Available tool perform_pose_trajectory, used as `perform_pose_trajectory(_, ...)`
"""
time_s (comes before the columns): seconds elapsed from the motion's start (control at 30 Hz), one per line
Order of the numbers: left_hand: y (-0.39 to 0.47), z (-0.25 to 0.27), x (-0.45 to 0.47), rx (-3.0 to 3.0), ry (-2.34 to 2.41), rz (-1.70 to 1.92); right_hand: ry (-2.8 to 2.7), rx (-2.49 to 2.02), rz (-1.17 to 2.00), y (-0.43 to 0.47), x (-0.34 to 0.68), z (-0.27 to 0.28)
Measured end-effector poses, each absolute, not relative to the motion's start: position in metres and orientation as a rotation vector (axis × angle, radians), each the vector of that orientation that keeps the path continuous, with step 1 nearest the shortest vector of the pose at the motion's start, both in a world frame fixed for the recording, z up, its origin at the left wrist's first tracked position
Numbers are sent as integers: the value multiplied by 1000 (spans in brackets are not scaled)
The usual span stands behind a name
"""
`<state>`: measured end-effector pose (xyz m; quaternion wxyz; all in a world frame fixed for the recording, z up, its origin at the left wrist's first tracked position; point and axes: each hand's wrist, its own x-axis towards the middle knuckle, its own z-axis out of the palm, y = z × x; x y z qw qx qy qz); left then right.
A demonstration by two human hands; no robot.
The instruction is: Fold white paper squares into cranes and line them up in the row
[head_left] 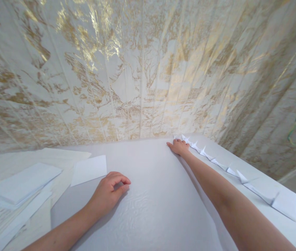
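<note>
Head view, itemised. Table (pixel 148 167): pale top; far edge meets a gold-patterned wall covering (pixel 127 87); right edge slants from the far right corner out of frame; near edge cut off; left edge not made out, lying under papers or beyond the frame.

Folded white papers (pixel 233 171): one row, pointed flaps standing up, set along the right side of the table from near the far edge towards the near right; flap outlines soft, the far end partly covered by the right hand (pixel 179 146).

Right hand: laid at the far end of the row, close to the far edge, thumb spread to the left, fingers reaching forward; fingertips hard to make out, so whether they grip a paper cannot be told. Forearm cut off at the bottom.

Left hand (pixel 108 191): left of the table's middle, loosely curled, a gap between thumb and forefinger, nothing seen in its hold; palm hidden.

Blank white sheet (pixel 89 170): flat, just beyond the left hand, towards the far edge. White paper stack (pixel 24 181): on a large cream sheet (pixel 66 155) at the left; lower layers covered, near part cut off.

Room: a broad stretch of tabletop between the hands, reaching the far edge; a narrower strip between the row and the right edge.
</note>
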<state>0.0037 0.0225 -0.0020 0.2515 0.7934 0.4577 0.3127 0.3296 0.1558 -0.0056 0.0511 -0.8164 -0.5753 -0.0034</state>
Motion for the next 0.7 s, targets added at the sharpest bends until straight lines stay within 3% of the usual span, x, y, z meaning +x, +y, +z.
perform_pose_trajectory(0.47, 15, 8, 9, 2244, 1244, 815, -1851, -2400, -181, 140, 326, -3)
perform_pose_trajectory(0.7, 42, 47, -35, 2459, 1798, 334, -2147, -2009, -295, 100, 273, 7)
